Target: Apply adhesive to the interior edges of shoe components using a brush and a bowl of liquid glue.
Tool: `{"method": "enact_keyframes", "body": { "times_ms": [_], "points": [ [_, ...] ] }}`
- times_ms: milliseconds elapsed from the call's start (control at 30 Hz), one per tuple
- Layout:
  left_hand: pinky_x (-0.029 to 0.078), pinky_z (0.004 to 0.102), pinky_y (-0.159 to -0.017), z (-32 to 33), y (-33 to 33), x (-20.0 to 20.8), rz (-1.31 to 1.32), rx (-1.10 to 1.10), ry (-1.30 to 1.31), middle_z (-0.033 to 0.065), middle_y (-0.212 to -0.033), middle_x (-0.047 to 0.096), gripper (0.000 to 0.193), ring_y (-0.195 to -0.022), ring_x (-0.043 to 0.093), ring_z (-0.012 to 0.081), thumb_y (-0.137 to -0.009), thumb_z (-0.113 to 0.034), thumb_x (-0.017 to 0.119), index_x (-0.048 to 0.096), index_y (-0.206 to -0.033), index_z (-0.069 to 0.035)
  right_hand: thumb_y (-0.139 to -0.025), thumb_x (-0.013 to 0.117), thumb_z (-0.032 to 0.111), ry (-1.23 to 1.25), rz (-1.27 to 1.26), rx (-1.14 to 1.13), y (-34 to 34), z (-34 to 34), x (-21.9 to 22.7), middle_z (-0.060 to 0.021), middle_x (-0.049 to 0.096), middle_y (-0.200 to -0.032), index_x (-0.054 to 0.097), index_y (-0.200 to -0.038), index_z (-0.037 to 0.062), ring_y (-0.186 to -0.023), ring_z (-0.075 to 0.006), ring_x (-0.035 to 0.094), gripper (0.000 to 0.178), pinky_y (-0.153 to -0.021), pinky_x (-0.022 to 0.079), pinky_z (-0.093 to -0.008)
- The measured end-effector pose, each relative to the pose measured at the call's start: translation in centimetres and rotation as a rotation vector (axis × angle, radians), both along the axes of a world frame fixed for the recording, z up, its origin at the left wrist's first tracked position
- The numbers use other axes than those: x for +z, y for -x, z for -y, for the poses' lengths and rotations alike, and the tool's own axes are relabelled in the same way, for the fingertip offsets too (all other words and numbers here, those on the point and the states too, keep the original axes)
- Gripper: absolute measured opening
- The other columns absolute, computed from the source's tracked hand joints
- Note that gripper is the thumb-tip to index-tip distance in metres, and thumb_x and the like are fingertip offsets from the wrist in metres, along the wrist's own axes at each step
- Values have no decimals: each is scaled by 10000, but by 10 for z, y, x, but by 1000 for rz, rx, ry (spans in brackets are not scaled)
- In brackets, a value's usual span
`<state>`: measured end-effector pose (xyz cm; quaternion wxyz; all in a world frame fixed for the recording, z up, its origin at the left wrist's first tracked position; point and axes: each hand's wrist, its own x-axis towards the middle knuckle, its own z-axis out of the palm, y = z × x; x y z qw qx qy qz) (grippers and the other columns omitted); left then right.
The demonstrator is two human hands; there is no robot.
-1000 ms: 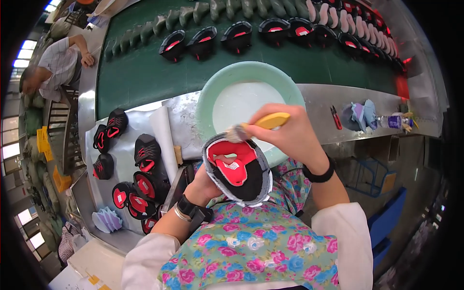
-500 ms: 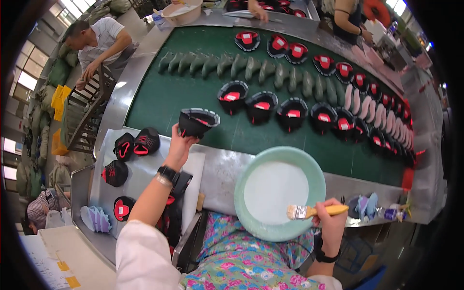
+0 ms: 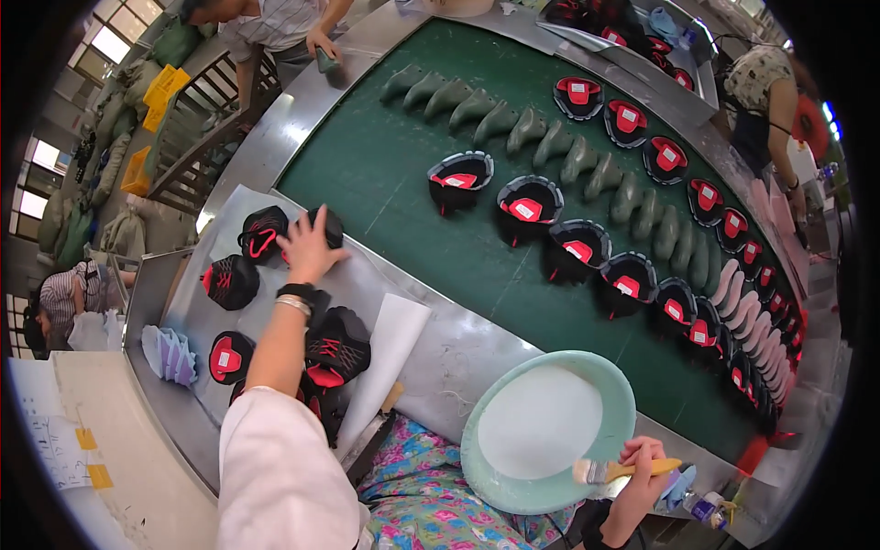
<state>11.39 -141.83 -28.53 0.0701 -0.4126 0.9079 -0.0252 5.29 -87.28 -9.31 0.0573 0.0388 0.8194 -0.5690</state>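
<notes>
My left hand (image 3: 310,249) is spread open over the metal side tray (image 3: 206,385), its fingers reaching across a black shoe upper (image 3: 327,226) that they partly hide. Beside it sit more black uppers with red trim (image 3: 231,281). My right hand (image 3: 637,486) grips a paintbrush (image 3: 623,470) by its yellow wooden handle. The brush's pale bristles are at the inner edge of a mint-green basin (image 3: 626,403) of white liquid (image 3: 541,422), which is tilted by my lap. On the green belt (image 3: 403,238) stands a curved row of black uppers with red insides (image 3: 530,209).
Dark green foot-shaped forms (image 3: 527,130) and pink insoles (image 3: 747,302) line the belt, with another row of uppers (image 3: 626,122) beyond. A co-worker's hand (image 3: 323,43) holds a dark form at the far left. Lilac pieces (image 3: 170,356) are stacked in the tray.
My left hand has let go of the upper it held and moved, open, to those in the tray. The view has turned. My right hand still holds the brush at the basin.
</notes>
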Motion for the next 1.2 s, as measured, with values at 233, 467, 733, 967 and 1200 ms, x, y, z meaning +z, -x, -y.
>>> {"method": "enact_keyframes", "body": {
  "times_ms": [233,467,733,967,1200],
  "points": [
    [455,478,-876,13,-38,-1,-301,118,-298,148,-1261,577,729,-1056,581,340,-732,-239,626,419,-1431,-226,-969,446,79,135,141,105,-5,30,4,-132,584,-1023,543,-806,-37,-698,-120,538,223,-624,468,-253],
    [502,346,-856,-194,-21,129,-772,102,-1721,104,-1019,641,258,-944,621,208,-753,-49,626,636,-1009,-16,-687,797,75,-161,-420,596,-35,88,19,-127,637,-1045,652,-1022,34,-933,-289,611,367,-786,508,-354],
    [364,365,-1073,-271,-70,190,-877,219,-2440,105,-1397,476,525,-1290,452,218,-1025,-328,423,316,-1464,-61,-655,778,82,-144,-492,748,-70,76,35,-71,696,-993,660,-967,31,-902,-239,645,337,-690,553,-330],
    [365,341,-1053,-281,-138,177,-521,-678,-1379,163,-1375,458,715,-1253,471,216,-845,37,543,171,-1455,16,-715,729,109,-32,-230,1073,-88,53,37,-95,627,-900,631,-1075,88,-827,-283,641,374,-656,532,-383],
    [345,387,-1096,-292,-178,169,-592,-76,-1833,141,-1434,407,844,-1307,443,270,-809,-4,689,194,-1489,-68,-812,722,218,-95,-370,726,-88,33,18,-52,647,-841,652,-833,76,-791,-233,618,160,-664,511,-345]
  ]
}}
